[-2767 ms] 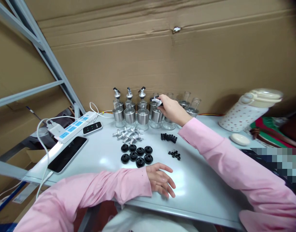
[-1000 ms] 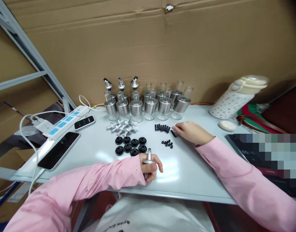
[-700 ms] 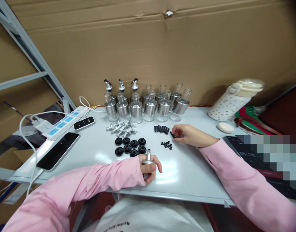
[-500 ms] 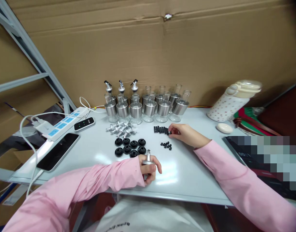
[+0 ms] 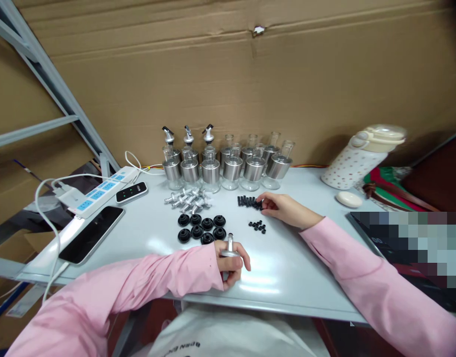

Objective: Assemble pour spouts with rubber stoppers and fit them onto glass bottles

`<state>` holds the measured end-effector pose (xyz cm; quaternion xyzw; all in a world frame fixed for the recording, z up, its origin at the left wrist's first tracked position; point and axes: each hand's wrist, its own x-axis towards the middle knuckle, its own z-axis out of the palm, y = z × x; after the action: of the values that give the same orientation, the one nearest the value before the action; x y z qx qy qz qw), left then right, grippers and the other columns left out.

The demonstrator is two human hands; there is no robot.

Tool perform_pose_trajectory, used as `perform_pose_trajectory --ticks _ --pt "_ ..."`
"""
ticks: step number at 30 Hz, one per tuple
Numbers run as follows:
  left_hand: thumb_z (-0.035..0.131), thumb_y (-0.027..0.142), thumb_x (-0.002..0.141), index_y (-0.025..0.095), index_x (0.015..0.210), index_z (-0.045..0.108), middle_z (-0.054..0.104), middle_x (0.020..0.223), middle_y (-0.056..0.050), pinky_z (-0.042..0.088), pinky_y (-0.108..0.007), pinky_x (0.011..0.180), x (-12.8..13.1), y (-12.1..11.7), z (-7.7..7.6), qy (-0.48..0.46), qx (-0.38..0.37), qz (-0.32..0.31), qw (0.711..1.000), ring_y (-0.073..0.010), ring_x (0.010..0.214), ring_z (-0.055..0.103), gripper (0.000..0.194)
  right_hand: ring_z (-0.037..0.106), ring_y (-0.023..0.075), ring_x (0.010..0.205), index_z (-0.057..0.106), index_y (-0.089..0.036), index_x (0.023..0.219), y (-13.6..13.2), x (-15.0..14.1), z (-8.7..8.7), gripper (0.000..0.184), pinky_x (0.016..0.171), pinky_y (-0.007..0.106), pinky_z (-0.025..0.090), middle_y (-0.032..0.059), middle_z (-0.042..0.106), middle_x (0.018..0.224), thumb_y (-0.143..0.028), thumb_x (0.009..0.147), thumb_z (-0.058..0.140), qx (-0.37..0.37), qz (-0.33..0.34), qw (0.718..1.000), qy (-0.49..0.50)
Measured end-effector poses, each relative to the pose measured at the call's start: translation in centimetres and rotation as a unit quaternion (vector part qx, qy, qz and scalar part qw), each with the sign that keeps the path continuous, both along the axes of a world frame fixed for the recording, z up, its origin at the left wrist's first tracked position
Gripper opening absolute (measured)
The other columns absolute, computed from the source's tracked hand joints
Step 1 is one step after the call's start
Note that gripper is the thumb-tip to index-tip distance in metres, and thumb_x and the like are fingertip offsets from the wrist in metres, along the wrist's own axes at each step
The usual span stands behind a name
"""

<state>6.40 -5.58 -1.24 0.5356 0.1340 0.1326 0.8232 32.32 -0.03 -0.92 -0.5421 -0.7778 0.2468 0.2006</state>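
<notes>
My left hand (image 5: 232, 265) is closed around a silver pourer spout (image 5: 230, 246), whose narrow tube points up. Just beyond it lie several round black stoppers (image 5: 197, 231) in rows. My right hand (image 5: 278, 206) has its fingertips pinched at the right end of a row of small black tubes (image 5: 248, 201); what sits between those fingers is hidden. Nearer to me than that row are several tiny black caps (image 5: 257, 226). A loose pile of silver spouts (image 5: 189, 199) lies behind the stoppers.
Several glass bottles with steel sleeves (image 5: 232, 169) stand at the back, three with pourers fitted. On the left are a power strip (image 5: 101, 192), a small device (image 5: 131, 193) and a phone (image 5: 92, 235). A dotted flask (image 5: 361, 156) and a white oval object (image 5: 349, 199) are at right.
Both hands hold nearly the same places. The right fingers stay at the end of the black tube row, and the whole view has shifted slightly.
</notes>
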Motion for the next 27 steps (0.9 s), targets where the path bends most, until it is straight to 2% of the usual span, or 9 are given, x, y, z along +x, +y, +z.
perform_pose_trajectory --ticks 7,16,27 --pt "0.063 0.051 0.071 0.010 0.085 0.052 0.050 0.047 0.004 0.031 -0.017 0.036 0.07 0.02 -0.01 0.000 -0.008 -0.003 1.000 -0.0053 0.036 0.042 0.044 0.053 0.0145 0.061 0.055 -0.014 0.091 -0.23 -0.90 0.46 0.021 0.063 0.028 0.043 0.0023 0.057 0.068 -0.026 0.075 0.049 0.029 -0.008 0.999 -0.029" --pt "0.063 0.052 0.071 0.011 0.086 0.052 0.051 0.049 0.004 0.032 -0.018 0.038 -0.13 0.01 0.05 0.013 -0.010 -0.010 1.000 -0.0054 0.038 0.043 0.045 0.052 0.0139 0.061 0.051 -0.014 0.101 -0.46 -0.57 0.51 0.028 0.063 0.026 0.042 0.0010 0.055 0.068 -0.017 0.073 0.046 0.089 0.003 0.995 -0.054" --pt "0.062 0.052 0.072 0.008 0.086 0.053 0.053 0.053 0.002 0.037 -0.018 0.043 0.01 0.05 -0.26 -0.016 -0.021 0.001 1.000 -0.0060 0.042 0.049 0.046 0.057 0.0155 0.069 0.047 -0.016 0.107 -0.29 -0.10 0.23 0.034 0.069 0.028 0.046 0.0046 0.060 0.080 -0.014 0.073 0.045 0.092 0.009 0.994 -0.052"
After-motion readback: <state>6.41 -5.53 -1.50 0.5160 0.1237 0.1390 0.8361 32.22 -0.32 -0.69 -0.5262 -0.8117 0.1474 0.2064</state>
